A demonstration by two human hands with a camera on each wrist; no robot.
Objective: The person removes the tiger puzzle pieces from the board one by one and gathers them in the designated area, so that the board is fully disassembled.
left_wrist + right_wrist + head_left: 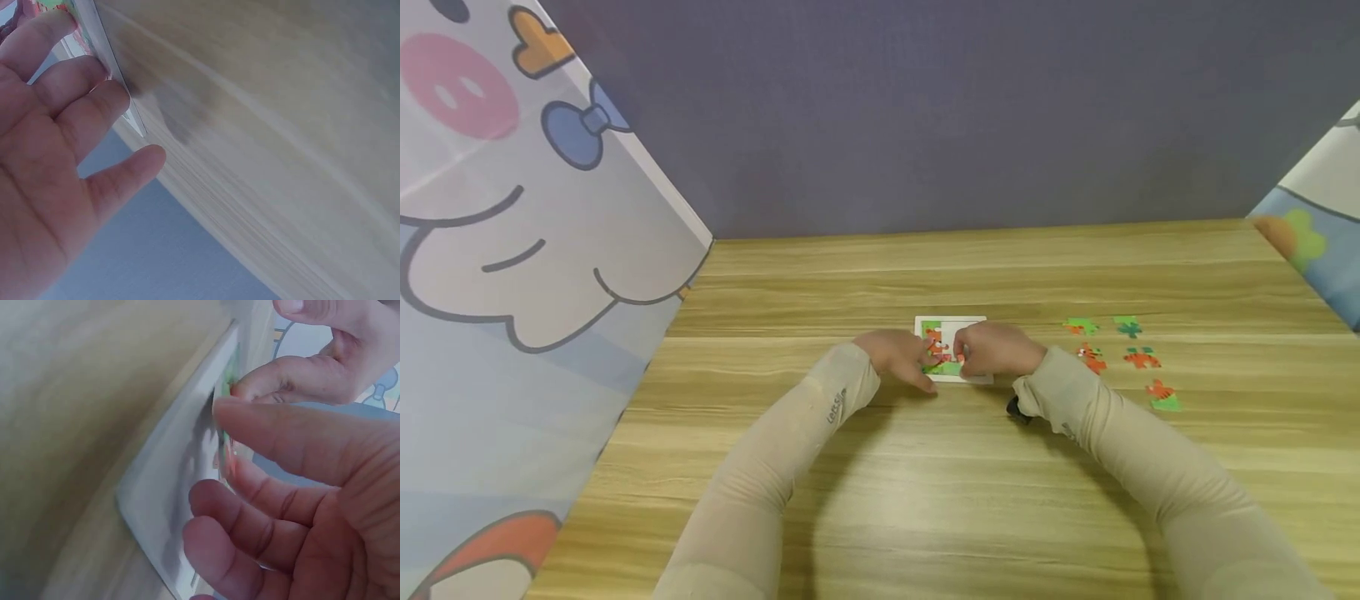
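A white puzzle tray (pixel 964 326) lies on the table in the head view, with joined green and orange jigsaw pieces (pixel 932 326) along its left side and bottom. My left hand (pixel 897 353) rests at the tray's left part, fingertips on the pieces. In the left wrist view, its fingers (pixel 87 119) are loosely bent over the tray's edge. Pinched between the thumb and index finger of my right hand (pixel 998 348) is a small jigsaw piece (pixel 960 359), low in the tray's middle. Fingers hide most of that piece. The right wrist view shows the tray's bare white surface (pixel 162 487) beneath this hand.
Several loose jigsaw pieces lie to the right of the tray, among them a green one (pixel 1127 326), an orange one (pixel 1142 359) and an orange-green one (pixel 1163 397). A grey partition (pixel 955 125) stands behind the wooden table (pixel 955 492). Cartoon-printed panels (pixel 550 250) flank it.
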